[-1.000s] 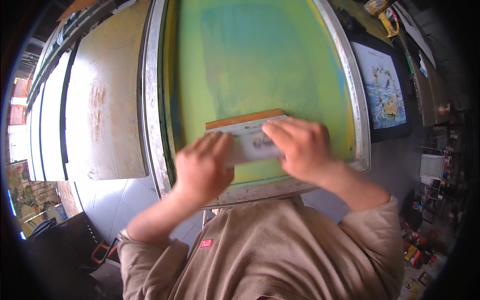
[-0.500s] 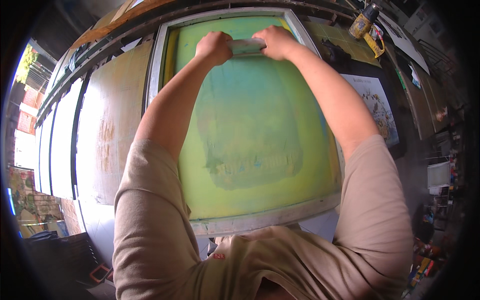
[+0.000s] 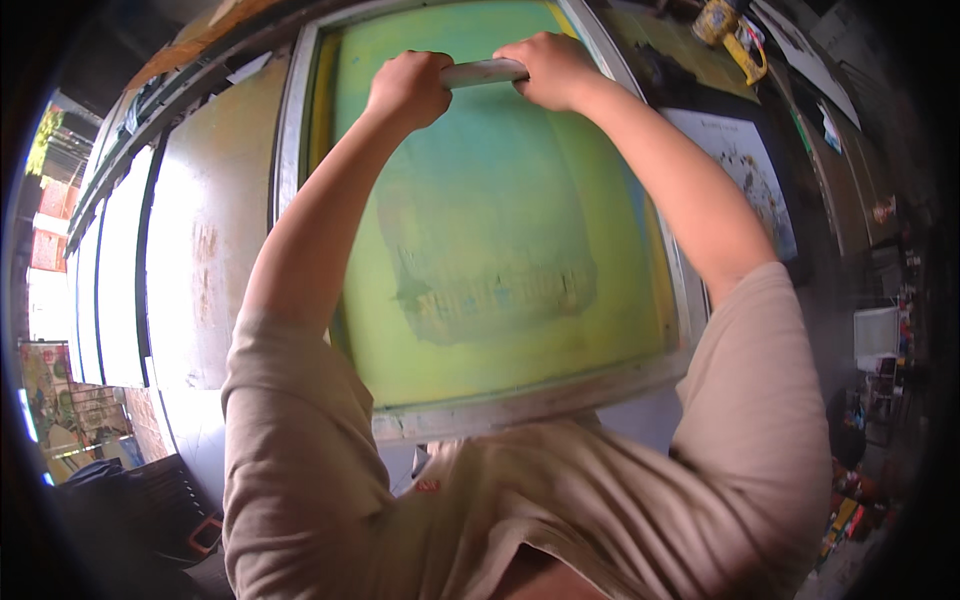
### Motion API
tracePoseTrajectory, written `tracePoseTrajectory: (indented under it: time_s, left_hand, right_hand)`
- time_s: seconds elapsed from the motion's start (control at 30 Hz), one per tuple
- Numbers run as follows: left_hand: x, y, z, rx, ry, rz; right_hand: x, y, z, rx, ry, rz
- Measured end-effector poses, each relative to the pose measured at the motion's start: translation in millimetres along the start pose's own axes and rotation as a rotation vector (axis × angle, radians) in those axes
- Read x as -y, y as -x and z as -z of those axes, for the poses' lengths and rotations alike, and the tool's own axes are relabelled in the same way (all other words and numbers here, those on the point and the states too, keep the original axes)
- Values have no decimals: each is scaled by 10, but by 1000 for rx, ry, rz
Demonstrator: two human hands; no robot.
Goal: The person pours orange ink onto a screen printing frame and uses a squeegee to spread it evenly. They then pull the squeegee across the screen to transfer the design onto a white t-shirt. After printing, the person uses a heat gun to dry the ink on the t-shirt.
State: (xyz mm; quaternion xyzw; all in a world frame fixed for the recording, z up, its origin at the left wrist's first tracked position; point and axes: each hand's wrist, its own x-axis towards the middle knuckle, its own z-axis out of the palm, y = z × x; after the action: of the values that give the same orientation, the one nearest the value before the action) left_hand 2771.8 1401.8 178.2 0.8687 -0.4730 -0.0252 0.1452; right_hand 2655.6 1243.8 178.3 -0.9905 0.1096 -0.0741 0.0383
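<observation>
Both arms reach out over a large screen-printing screen with yellow-green mesh (image 3: 480,220) and a pale frame (image 3: 530,400). Near the far end of the mesh, a squeegee (image 3: 483,72) lies crosswise, its pale bar showing between my hands. My left hand (image 3: 412,88) is wrapped round its left part, and my right hand (image 3: 553,72) grips the right. The squeegee's lower edge is hard to see. A darker, blue-grey patch with a row of faint marks (image 3: 500,298) shows in the mesh's nearer half.
Left of the screen lie pale, stained boards (image 3: 210,230). To the right is a printed sheet with a floral picture (image 3: 745,170) on a dark surface. A yellow heat gun (image 3: 735,40) rests at the far right. Shelves of clutter (image 3: 875,380) stand beyond.
My view has shifted, so the screen sits higher in the picture. The squeegee, still in both hands, has come slightly nearer along the mesh, and its bar now slants a little.
</observation>
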Motion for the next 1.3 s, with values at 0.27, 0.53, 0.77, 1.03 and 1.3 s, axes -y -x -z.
tracePoseTrajectory:
  time_s: [0.27, 0.53, 0.77, 1.03, 1.3]
  left_hand:
    - [-497, 2074, -34, -85, 28, -327]
    - [-694, 2728, -356, -247, 116, -258]
    - [-663, 2660, -363, -193, 176, -293]
    - [-657, 2658, -311, -185, 179, -278]
    - [-581, 2335, -55, 8, 243, -221]
  right_hand:
    - [908, 2033, 51, -268, -165, 223]
    - [1281, 2633, -120, -344, -91, 139]
    - [1274, 2569, 19, -187, -182, 64]
    - [1306, 2590, -36, -232, -170, 64]
    - [1079, 2243, 194, 110, -272, 89]
